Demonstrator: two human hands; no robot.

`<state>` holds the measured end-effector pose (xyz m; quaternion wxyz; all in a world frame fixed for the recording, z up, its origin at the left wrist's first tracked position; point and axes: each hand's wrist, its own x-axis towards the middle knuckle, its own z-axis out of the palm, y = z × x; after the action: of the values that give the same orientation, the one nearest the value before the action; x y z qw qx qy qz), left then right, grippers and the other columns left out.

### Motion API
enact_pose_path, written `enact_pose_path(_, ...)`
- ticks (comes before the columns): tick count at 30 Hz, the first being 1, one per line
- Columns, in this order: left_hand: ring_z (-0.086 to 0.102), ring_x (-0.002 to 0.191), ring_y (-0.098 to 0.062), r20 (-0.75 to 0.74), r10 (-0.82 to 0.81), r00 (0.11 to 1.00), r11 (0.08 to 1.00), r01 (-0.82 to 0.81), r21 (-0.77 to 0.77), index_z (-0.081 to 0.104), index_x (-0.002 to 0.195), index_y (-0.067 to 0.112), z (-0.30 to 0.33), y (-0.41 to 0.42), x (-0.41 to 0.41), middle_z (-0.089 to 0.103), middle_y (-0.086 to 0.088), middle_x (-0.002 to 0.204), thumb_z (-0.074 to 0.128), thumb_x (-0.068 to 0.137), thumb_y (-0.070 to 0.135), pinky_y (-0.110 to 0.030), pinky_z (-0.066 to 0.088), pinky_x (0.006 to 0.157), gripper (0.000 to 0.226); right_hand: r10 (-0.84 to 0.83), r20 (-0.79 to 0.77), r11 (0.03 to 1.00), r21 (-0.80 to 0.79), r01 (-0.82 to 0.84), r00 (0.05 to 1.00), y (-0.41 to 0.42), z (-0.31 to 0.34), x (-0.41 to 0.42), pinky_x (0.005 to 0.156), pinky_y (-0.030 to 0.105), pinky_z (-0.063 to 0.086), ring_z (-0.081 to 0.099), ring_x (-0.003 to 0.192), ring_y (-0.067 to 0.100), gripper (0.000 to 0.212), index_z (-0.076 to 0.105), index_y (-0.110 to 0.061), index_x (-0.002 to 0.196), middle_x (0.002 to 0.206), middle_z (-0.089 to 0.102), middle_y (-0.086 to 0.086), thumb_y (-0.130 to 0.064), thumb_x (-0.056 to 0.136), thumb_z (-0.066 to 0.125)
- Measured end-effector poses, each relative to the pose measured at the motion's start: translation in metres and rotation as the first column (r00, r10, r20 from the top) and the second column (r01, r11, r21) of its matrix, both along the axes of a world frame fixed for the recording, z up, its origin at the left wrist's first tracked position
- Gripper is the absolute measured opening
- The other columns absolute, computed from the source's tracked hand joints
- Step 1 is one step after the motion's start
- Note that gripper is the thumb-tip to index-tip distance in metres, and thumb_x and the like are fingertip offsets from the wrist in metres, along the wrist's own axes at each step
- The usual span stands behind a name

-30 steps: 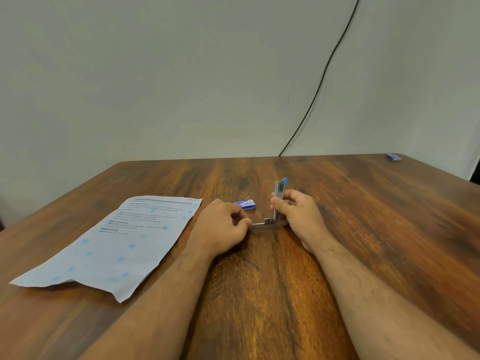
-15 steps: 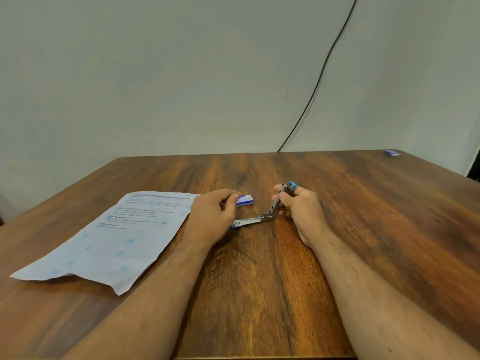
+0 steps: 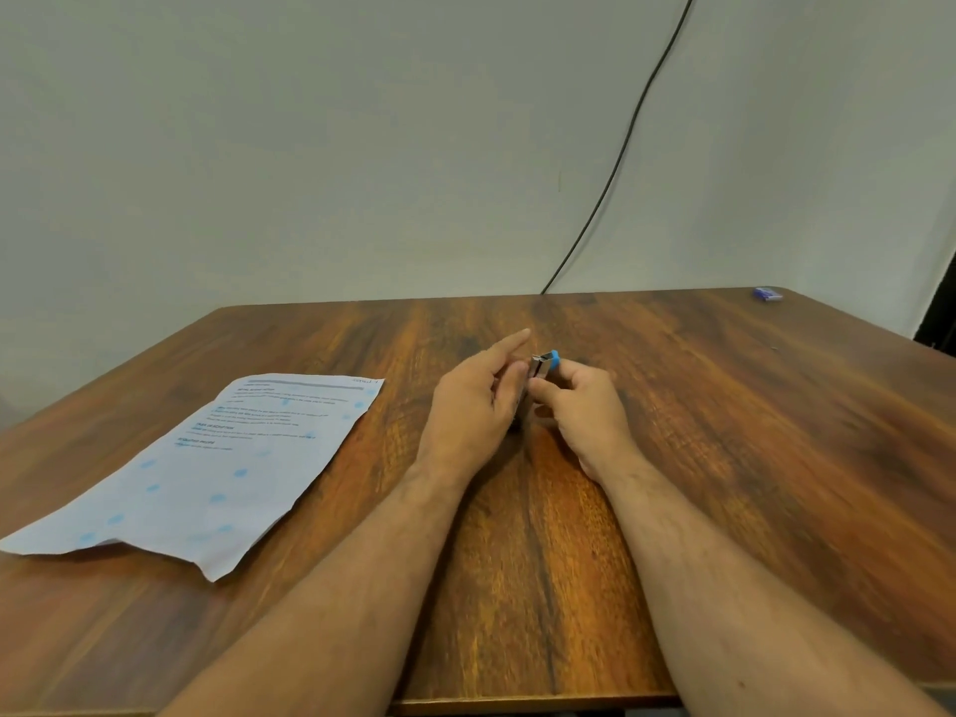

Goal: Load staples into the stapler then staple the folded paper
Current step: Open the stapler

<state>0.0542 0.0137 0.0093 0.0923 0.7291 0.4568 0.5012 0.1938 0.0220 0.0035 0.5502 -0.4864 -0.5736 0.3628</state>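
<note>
A small metal stapler [image 3: 541, 365] with a blue end stands tilted between both hands near the middle of the wooden table [image 3: 724, 458]. My right hand [image 3: 584, 411] grips its right side with thumb and fingers. My left hand [image 3: 476, 406] presses against its left side, index finger stretched out past it. Most of the stapler is hidden by the hands. A white printed sheet of paper [image 3: 227, 468] with blue dots lies flat to the left. The small staple box seen earlier is hidden behind my left hand.
Another small blue box [image 3: 767, 294] lies at the far right corner of the table. A black cable [image 3: 621, 152] runs down the wall behind the table. The table's front edge is just below my forearms.
The stapler was wide open with its top arm upright; now it is folded together between both hands. My left hand moved right and up against it, covering the staple box.
</note>
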Motion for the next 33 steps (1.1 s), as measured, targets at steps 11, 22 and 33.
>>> enact_pose_path(11,0.066,0.097,0.006,0.171,-0.014,0.985,0.998,0.026,-0.064,0.072,0.119,0.03,-0.004,0.014,-0.013,0.073,0.018,0.104,0.065,0.096,0.024,-0.009,0.051,0.083,0.025,0.043,0.194,0.996,0.064,-0.057,0.98,0.008,-0.006,-0.003,0.094,0.048,0.056,0.072,0.095,0.013,0.022,0.076,-0.028,0.114,0.1,0.078,-0.011,-0.025,0.094,0.068)
enact_pose_path(22,0.072,0.094,-0.008,0.313,-0.08,0.946,0.984,0.125,-0.126,0.075,0.109,0.029,-0.007,0.018,-0.02,0.077,0.009,0.097,0.073,0.09,0.022,-0.042,0.061,0.088,0.02,0.053,0.243,0.986,0.143,-0.089,0.969,0.002,-0.002,-0.003,0.086,0.036,0.06,0.073,0.09,0.004,0.02,0.077,-0.026,0.112,0.095,0.078,-0.011,-0.024,0.094,0.068)
enact_pose_path(33,0.075,0.087,-0.014,0.363,-0.046,0.931,0.967,0.133,-0.219,0.077,0.101,0.02,-0.005,0.018,-0.021,0.077,0.001,0.09,0.068,0.093,0.019,-0.042,0.062,0.086,0.012,-0.014,0.265,0.989,0.146,-0.026,0.964,0.003,-0.006,-0.004,0.087,0.03,0.06,0.072,0.093,0.001,0.023,0.077,-0.024,0.115,0.102,0.078,-0.011,-0.024,0.093,0.07)
